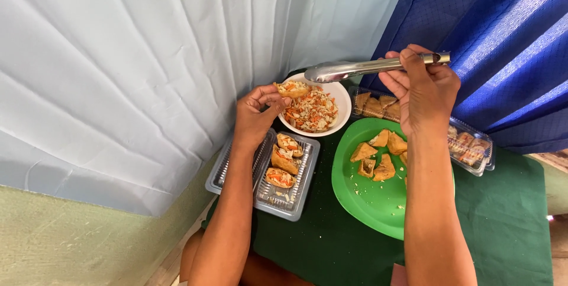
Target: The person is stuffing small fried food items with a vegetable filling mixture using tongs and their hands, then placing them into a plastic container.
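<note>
Head view: hands grip stuffed tofu [292, 89] and tongs [367, 68] over green-clothed table [503, 215].

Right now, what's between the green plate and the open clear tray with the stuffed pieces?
Only bare dark green tablecloth between green plate and clear tray, in the head view.

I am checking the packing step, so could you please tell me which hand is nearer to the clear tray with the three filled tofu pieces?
Left. The left hand is just above the tray; the right hand is over the green plate.
</note>
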